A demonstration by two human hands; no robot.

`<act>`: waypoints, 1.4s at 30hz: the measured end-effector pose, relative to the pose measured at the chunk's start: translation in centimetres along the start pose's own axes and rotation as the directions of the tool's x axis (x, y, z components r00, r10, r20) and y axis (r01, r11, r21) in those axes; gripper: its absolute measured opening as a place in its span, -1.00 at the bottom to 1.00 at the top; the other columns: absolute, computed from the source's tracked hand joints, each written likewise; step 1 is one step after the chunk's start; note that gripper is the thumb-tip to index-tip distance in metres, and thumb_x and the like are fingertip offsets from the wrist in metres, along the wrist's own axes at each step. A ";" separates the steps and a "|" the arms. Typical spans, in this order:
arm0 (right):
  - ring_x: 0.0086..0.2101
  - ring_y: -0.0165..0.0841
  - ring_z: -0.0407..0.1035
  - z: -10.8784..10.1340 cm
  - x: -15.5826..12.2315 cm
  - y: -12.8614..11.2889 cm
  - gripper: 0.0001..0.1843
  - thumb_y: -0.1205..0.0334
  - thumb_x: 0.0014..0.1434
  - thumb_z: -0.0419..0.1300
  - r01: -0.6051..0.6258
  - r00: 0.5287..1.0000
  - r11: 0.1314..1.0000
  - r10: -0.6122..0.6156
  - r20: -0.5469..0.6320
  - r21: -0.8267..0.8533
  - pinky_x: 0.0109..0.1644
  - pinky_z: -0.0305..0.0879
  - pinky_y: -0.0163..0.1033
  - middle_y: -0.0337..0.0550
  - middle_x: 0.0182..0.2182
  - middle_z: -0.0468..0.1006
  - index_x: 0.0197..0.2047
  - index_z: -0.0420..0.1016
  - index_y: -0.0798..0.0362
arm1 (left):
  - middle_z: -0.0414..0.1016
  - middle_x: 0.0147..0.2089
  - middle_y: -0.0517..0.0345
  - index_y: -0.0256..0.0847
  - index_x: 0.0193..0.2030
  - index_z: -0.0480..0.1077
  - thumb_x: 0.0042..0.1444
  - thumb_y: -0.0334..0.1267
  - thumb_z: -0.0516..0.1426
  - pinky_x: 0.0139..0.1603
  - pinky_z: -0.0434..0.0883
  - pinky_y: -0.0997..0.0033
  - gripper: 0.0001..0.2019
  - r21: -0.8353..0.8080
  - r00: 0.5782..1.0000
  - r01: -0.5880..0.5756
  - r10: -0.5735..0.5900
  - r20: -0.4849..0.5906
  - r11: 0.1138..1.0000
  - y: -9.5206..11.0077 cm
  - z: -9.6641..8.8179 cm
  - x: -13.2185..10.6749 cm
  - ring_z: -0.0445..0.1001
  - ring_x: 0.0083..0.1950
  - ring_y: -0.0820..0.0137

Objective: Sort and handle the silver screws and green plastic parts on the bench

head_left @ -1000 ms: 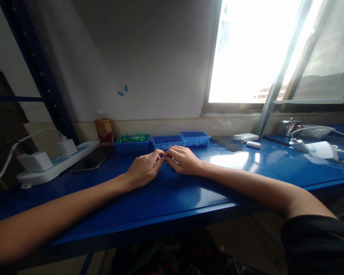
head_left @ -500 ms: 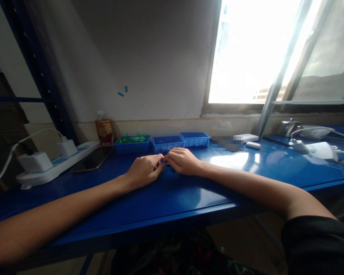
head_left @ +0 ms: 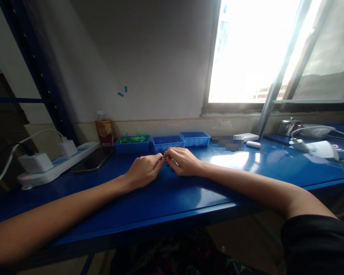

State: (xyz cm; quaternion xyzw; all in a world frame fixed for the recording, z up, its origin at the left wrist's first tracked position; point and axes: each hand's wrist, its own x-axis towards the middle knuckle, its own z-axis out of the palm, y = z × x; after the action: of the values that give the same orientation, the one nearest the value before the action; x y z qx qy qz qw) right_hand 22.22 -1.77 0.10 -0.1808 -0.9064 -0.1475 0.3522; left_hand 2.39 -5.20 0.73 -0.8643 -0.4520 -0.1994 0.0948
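My left hand [head_left: 145, 168] and my right hand [head_left: 185, 161] meet over the blue table [head_left: 172, 202], fingertips nearly touching. Between them shows a small shiny metal piece [head_left: 165, 158], pinched at its left end by my left thumb and fingers. My right fingers curl round its other side, and more silvery metal [head_left: 174, 162] glints under my right index finger. The piece is too small and too covered to name. Just beyond the hands stands a blue bin [head_left: 168, 143], its contents barely visible.
A blue bin [head_left: 132, 147] of green pieces and another blue bin [head_left: 195, 139] stand along the wall. To the left are a bottle [head_left: 104, 130], a phone [head_left: 93, 160] and a power strip [head_left: 57, 168]. White devices [head_left: 253, 144] lie right, below the window.
The silvery metal between my fingertips shows more now. My left fingers have closed in slightly; the arms have hardly moved.
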 end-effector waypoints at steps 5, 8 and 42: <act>-0.37 -0.36 0.32 -0.2 0.0 0.0 -0.88 0.28 0.27 -0.02 0.010 1.000 0.999 -0.010 0.016 -0.031 -0.24 0.22 -0.30 -0.13 -0.37 0.45 -0.20 0.30 0.09 | 0.48 -0.36 0.14 -0.16 -0.29 0.29 0.32 -0.04 -0.19 -0.39 0.20 0.44 -0.64 -0.004 1.000 -0.019 0.019 -0.001 1.000 0.0 0.0 0.0 0.48 -0.33 0.31; -0.40 -0.38 0.30 -0.1 0.1 0.0 -0.85 0.28 0.29 -0.04 0.000 1.000 0.999 0.000 0.003 -0.042 -0.26 0.20 -0.30 -0.15 -0.40 0.43 -0.25 0.31 0.08 | 0.46 -0.39 0.21 -0.13 -0.18 0.28 0.30 0.00 -0.13 -0.40 0.23 0.45 -0.70 -0.056 0.999 0.003 -0.005 -0.032 0.998 -0.1 0.1 0.0 0.48 -0.37 0.34; -0.39 -0.39 0.32 -0.1 0.2 0.9 -0.87 0.29 0.29 -0.04 0.009 1.000 1.000 -0.009 -0.007 0.004 -0.26 0.20 -0.31 -0.15 -0.38 0.44 -0.25 0.30 0.08 | 0.48 -0.37 0.14 -0.20 -0.22 0.33 0.31 -0.12 -0.13 -0.33 0.33 0.45 -0.71 -0.299 0.999 -0.041 0.029 -0.043 0.953 -0.6 0.2 0.6 0.47 -0.34 0.36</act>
State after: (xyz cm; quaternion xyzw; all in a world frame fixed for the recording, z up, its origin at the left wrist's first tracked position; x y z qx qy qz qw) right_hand 22.46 -0.99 0.45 -0.1757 -0.9063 -0.1479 0.3549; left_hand 2.29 -4.35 0.75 -0.8726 -0.3991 -0.2804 -0.0255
